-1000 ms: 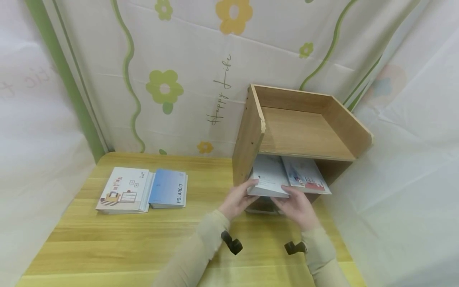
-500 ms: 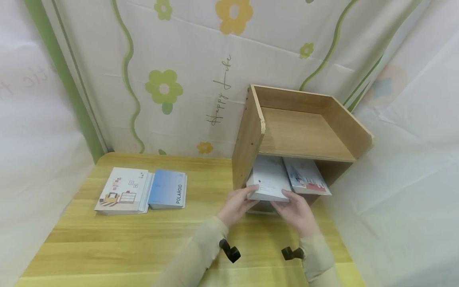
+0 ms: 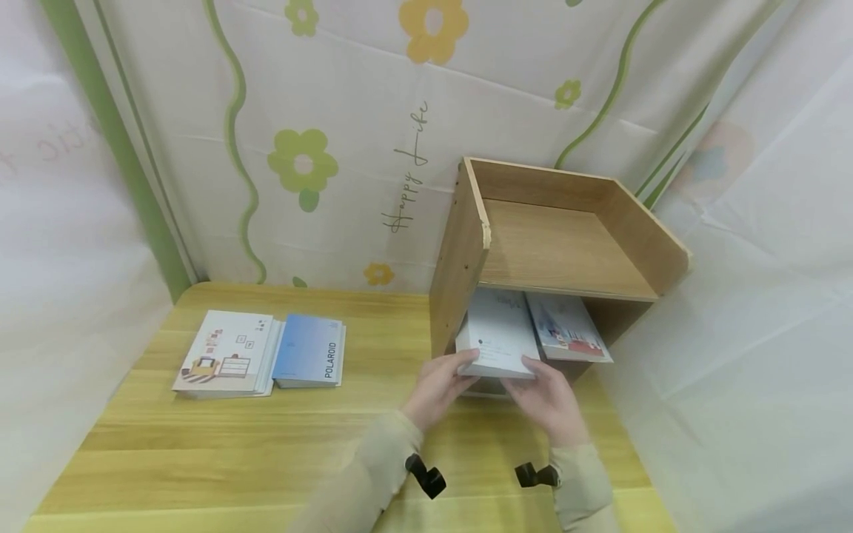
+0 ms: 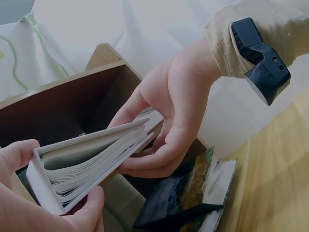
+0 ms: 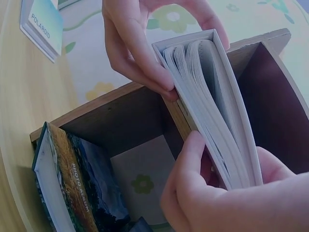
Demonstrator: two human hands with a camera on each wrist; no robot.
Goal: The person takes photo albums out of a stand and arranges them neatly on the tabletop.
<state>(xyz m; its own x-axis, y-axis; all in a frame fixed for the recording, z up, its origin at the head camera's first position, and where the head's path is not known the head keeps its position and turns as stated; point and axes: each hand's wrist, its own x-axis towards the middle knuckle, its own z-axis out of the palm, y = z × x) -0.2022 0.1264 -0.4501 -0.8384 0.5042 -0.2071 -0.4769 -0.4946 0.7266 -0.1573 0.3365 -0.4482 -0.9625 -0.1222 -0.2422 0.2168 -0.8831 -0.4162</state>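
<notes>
A thick white photo album [image 3: 501, 333] lies partly inside the middle compartment of a small wooden shelf [image 3: 566, 248], its front end jutting out. My left hand [image 3: 437, 389] pinches its left front corner, thumb on top and fingers beneath. Likewise my right hand [image 3: 549, 400] grips the right front corner. Page edges show between the white covers in both wrist views. To its right in the same compartment lies a second album [image 3: 569, 326] with a blue and red picture. Below, a dark landscape-covered photo album [image 5: 91, 179] stands in the lower compartment.
On the left of the wooden table [image 3: 220, 459] lie a white illustrated album [image 3: 226, 352] and a blue POLAROID album [image 3: 309, 349], with more albums under or beside them. A flowered curtain [image 3: 360, 89] hangs behind, and pale sheeting [image 3: 746, 355] borders the right side.
Both hands have drawn the white album a little way out of the compartment, toward me. The second album beside it and the albums on the table stay in place.
</notes>
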